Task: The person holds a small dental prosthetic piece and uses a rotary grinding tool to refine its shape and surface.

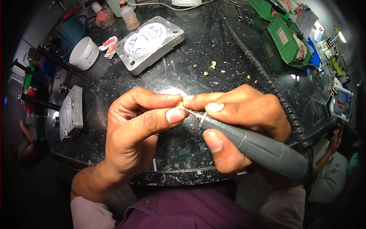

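Between thumb and index finger, my left hand pinches a tiny ivory piece that looks like an artificial tooth, mostly covered by the fingertips. My right hand is wrapped round a dark grey rotary handpiece. Its thin metal bur points left and meets the tooth, or nearly so; the exact contact is hidden. The index fingertip of my right hand rests close against the left fingertips. Beyond my hands, several small yellowish tooth-like pieces lie scattered on the black worktop.
A metal flask half filled with white plaster stands at far left, beside a white tub and a bottle. The handpiece's ribbed cord crosses the right side. Green bins stand far right. Another person's arm shows at right.
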A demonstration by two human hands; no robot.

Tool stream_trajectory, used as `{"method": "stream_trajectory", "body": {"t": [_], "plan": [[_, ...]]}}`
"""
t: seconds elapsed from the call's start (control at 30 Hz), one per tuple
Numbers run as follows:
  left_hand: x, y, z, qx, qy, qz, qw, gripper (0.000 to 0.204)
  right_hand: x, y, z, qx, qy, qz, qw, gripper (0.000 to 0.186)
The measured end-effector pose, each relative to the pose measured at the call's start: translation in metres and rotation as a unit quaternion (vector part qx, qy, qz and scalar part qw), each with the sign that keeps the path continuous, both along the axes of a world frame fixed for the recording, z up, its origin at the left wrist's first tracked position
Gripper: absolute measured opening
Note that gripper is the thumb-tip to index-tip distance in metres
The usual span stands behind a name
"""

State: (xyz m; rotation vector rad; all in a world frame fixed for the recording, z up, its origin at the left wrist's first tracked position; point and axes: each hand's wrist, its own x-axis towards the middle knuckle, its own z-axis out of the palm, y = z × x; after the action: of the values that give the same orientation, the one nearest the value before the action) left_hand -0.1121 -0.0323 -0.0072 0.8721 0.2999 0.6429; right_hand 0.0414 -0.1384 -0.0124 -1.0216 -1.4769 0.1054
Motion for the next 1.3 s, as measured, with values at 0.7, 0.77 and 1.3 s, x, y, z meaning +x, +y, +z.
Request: {"method": "stream_trajectory", "body": {"t": [0.7, 0.77, 1.3], "plan": [[0.0, 0.001, -0.001, -0.063, -0.025, -0.04, 0.997, 0.016, 0.008, -0.001, 0.001, -0.005, -0.011, 0.056, 0.998, 0.024], [0.0, 0.001, -0.002, -0.06, -0.024, -0.04, 0.997, 0.016, 0.005, -0.002, 0.0, -0.016, 0.011, 0.046, 0.999, 0.024], [0.001, 0.001, -0.001, -0.07, -0.022, -0.041, 0.996, 0.018, 0.004, 0.006, -0.003, 0.028, -0.021, 0.02, 0.999, 0.025]]}}
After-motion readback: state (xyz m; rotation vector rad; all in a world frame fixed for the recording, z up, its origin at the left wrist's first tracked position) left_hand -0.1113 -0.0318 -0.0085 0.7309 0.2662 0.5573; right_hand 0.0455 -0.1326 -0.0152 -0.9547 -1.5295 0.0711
